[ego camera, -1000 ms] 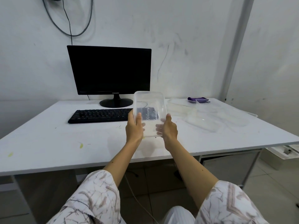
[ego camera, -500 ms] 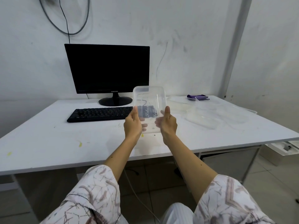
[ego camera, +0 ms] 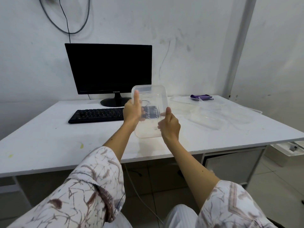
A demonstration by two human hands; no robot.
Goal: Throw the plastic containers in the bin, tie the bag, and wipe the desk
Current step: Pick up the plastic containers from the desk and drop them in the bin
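A clear rectangular plastic container (ego camera: 152, 97) with a dark label is lifted above the white desk (ego camera: 49, 137), tilted on its side. My left hand (ego camera: 132, 111) grips its left edge, thumb up along the rim. My right hand (ego camera: 170, 127) grips its lower right edge, thumb on the front and fingers behind. More clear plastic containers (ego camera: 209, 120) and lids (ego camera: 181, 101) lie on the right part of the desk. A purple cloth (ego camera: 201, 97) lies at the back right. No bin or bag is in view.
A black monitor (ego camera: 108, 69) and a black keyboard (ego camera: 97, 115) stand at the back of the desk. Yellow stains (ego camera: 81, 145) mark the desk's front left. A white box (ego camera: 289, 148) sits on the floor at the right. The wall is close behind.
The container has risen a little and turned more towards the left. My left hand has slid higher up its left edge, thumb now raised along the rim. Both hands keep their hold.
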